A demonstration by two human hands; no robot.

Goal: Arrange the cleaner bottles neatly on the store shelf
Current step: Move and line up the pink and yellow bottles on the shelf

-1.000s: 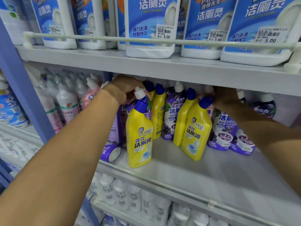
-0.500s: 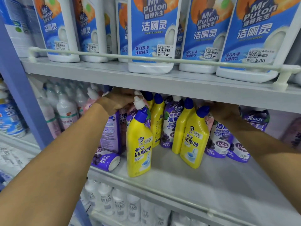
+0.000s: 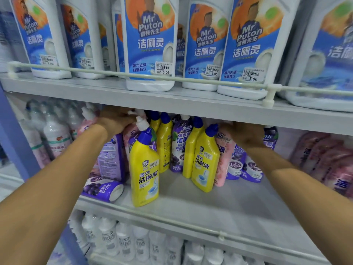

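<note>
Head view: left hand (image 3: 114, 122) and right hand (image 3: 243, 134) touch rear bottles (image 3: 224, 155); whether they grip, I cannot tell.

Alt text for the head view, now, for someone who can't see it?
Two bare hands reach among jumbled cleaner bottles on the middle shelf: left hand at the nozzle tops, right hand at a pink bottle. Yellow bottles stand in front; one purple bottle lies on its side, front left.

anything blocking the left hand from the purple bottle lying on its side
Nothing visible does. The purple bottle lies uncovered at the shelf's front edge, beneath the left forearm. The left hand is further back among the bottle tops; a yellow bottle stands just right of the purple one.
</note>
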